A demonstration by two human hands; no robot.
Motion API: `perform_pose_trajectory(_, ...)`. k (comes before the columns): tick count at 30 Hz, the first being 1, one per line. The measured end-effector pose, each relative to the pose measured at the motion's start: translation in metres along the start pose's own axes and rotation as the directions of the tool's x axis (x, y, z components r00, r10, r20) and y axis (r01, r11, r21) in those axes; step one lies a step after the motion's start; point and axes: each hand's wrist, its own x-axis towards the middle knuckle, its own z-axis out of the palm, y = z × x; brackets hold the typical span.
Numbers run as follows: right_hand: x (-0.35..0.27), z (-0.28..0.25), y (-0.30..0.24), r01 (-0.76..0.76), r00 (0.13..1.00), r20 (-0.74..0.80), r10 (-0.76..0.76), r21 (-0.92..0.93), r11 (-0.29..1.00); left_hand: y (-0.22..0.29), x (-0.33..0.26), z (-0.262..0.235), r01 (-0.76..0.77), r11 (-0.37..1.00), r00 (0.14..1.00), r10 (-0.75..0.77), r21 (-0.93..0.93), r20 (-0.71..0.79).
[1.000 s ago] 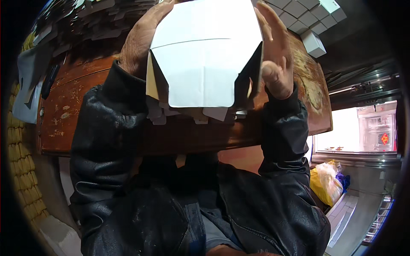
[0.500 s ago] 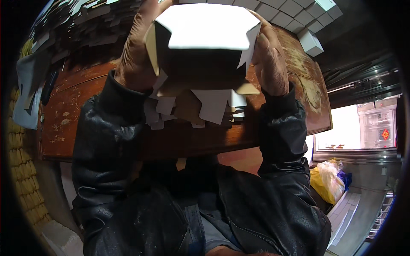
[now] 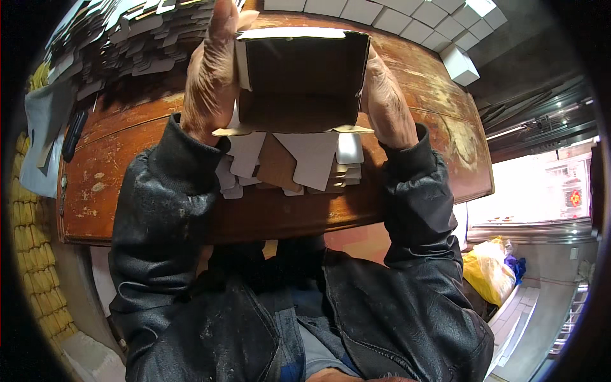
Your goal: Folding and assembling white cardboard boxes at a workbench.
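Note:
I hold a small cardboard box [image 3: 299,79] up over a worn wooden table [image 3: 121,172], its open side turned toward me so the dark inside shows. My left hand [image 3: 210,76] presses flat against the box's left wall, fingers pointing away from me. Against the right wall lies my right hand [image 3: 385,102]. The box's white flaps stick out along its lower edge. Under it, at the table's near edge, lies a small stack of flat white and brown box blanks [image 3: 289,169].
A big heap of flat blanks [image 3: 114,35] covers the table's far left. Folded white boxes [image 3: 414,13] stand in rows at the far right. A dark phone-like object [image 3: 73,134] lies at the left edge. A yellow bag [image 3: 487,270] sits on the floor to the right.
The box has tipped over in my hands: a second ago its white outer face was toward me, now its dark open inside is. Both hands stayed on its sides.

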Motion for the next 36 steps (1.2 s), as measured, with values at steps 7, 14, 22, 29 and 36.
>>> perform_pose_trajectory(7,0.002,-0.007,-0.002,-0.161,0.973,0.169,0.16,-0.009,0.987,-0.001,-0.007,-0.004,-0.283,0.959,0.958,0.282,-0.014,-0.054)
perform_pose_trajectory(14,-0.005,-0.008,-0.009,-0.232,0.963,0.17,0.208,0.134,0.964,0.004,0.005,-0.025,-0.552,0.604,0.822,0.508,0.575,0.257)
perform_pose_trajectory(22,0.004,-0.011,0.004,-0.045,0.998,-0.058,0.036,-0.156,0.987,0.006,0.0,0.0,-0.428,0.717,0.898,0.403,0.549,0.174)
perform_pose_trajectory(29,0.006,-0.012,-0.02,0.519,0.819,-0.164,-0.549,-0.194,0.832,0.011,-0.008,0.009,-0.281,0.834,0.958,0.278,0.475,0.078)
perform_pose_trajectory(36,0.009,-0.03,-0.013,0.513,0.741,-0.117,-0.661,-0.538,0.669,0.001,-0.002,0.005,-0.419,0.705,0.902,0.393,0.572,0.177)
